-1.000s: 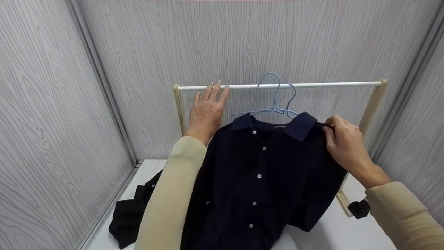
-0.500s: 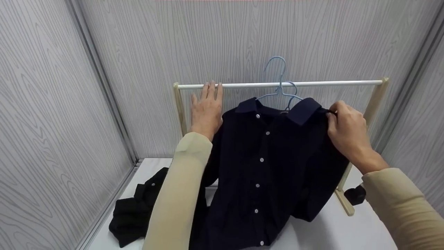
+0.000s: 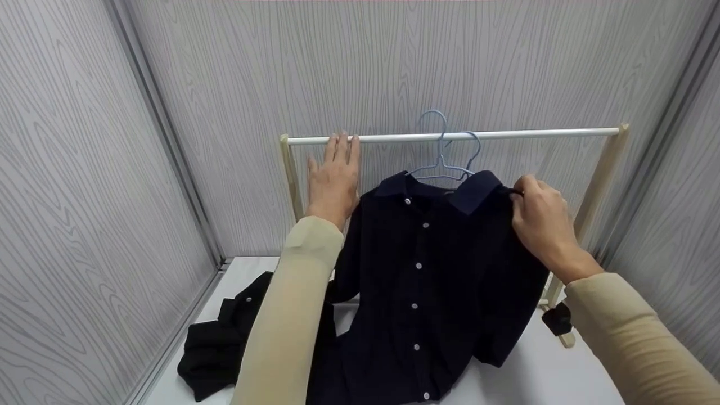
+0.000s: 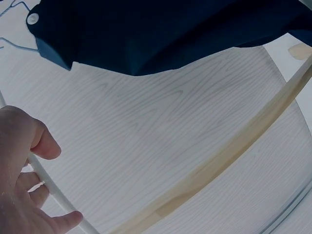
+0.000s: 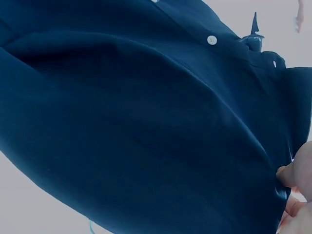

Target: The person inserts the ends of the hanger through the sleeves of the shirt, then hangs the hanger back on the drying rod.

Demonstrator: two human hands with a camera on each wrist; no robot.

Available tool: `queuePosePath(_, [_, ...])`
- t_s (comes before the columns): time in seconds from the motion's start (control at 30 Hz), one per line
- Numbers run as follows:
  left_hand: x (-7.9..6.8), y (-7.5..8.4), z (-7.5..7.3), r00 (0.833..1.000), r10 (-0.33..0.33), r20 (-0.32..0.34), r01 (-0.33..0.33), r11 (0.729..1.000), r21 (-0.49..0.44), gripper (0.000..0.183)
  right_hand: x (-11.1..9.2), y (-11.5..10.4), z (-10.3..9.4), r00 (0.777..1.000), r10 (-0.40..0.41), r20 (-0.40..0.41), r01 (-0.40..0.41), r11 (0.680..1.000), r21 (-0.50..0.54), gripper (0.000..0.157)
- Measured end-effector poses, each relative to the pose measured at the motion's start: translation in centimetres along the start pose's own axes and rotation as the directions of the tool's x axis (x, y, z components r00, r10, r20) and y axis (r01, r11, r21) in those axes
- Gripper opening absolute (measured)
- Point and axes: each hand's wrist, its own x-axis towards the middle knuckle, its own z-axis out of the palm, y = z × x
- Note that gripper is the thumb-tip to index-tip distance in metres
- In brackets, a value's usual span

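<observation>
A dark navy button-up shirt (image 3: 388,270) hangs on a light blue wire hanger (image 3: 441,160), whose hook rises above the white rail (image 3: 523,134) of a small rack. My right hand (image 3: 543,216) pinches the shirt at its shoulder, beside the collar; the right wrist view shows thumb and fingers (image 5: 287,175) on the cloth edge. My left hand (image 3: 333,185) rests with straight fingers against the rail near its left end. Its thumb (image 4: 46,144) shows close to the rail in the left wrist view.
A second blue hanger (image 3: 474,149) hooks over the rail behind the shirt. Dark folded clothing (image 3: 211,349) lies on the white table (image 3: 540,371) at the left. The rack's wooden post (image 3: 599,185) stands at the right, before a wood-patterned back wall (image 3: 360,62).
My right hand lifted the shirt and hanger, then lowered them and shifted them left. My left hand slid slightly left along the rail, its fingers closer together.
</observation>
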Motion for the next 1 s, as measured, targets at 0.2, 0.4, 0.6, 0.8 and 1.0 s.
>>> queuePosePath(0.2, [-0.1,0.1,0.1,1.000,-0.006,-0.009,0.006,1.000,0.009,0.079,-1.0,0.7,1.3,1.000,0.003,0.028,-0.003,1.000,0.002,0.004])
queuePosePath(0.4, [0.0,0.2,0.1,1.000,-0.004,-0.001,0.004,0.999,0.032,0.083,-1.8,1.4,2.0,0.999,0.001,0.036,-0.001,1.000,0.005,0.003])
queuePosePath(0.6, [-0.1,0.0,0.3,1.000,0.001,-0.011,-0.001,0.999,0.033,0.083,-2.4,1.6,2.3,0.996,0.013,0.088,-0.014,1.000,0.009,0.009])
queuePosePath(0.8, [-0.3,-0.2,0.6,1.000,0.012,-0.014,-0.011,1.000,0.016,0.080,-3.5,1.6,2.4,0.998,-0.033,0.054,0.030,0.998,0.055,0.023])
queuePosePath(1.0, [-0.6,-0.3,0.7,0.998,0.022,-0.054,-0.022,1.000,-0.007,0.076,-4.6,1.1,1.9,0.986,-0.161,-0.049,0.163,0.986,0.040,0.031])
